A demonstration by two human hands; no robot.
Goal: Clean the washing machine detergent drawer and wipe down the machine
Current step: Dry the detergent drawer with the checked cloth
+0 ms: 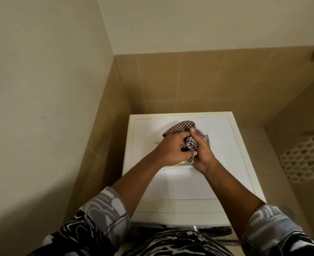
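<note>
A white top-loading washing machine (224, 150) stands in a tiled corner, and I look down on its lid. Over the middle of the lid both my hands hold a bunched brown-and-white checked cloth (182, 126). My left hand (172, 150) grips the cloth from the left with curled fingers. My right hand (201, 154) grips it from the right, thumb pointing up along the fabric. Part of the cloth spills out behind my hands onto the lid. The detergent drawer is not visible.
Beige tiled walls (198, 80) close in behind and to the left of the machine. A honeycomb-patterned tile surface (305, 159) lies at the right. My patterned sleeves and shirt fill the bottom of the view. The machine's dark front edge (215, 230) shows below the lid.
</note>
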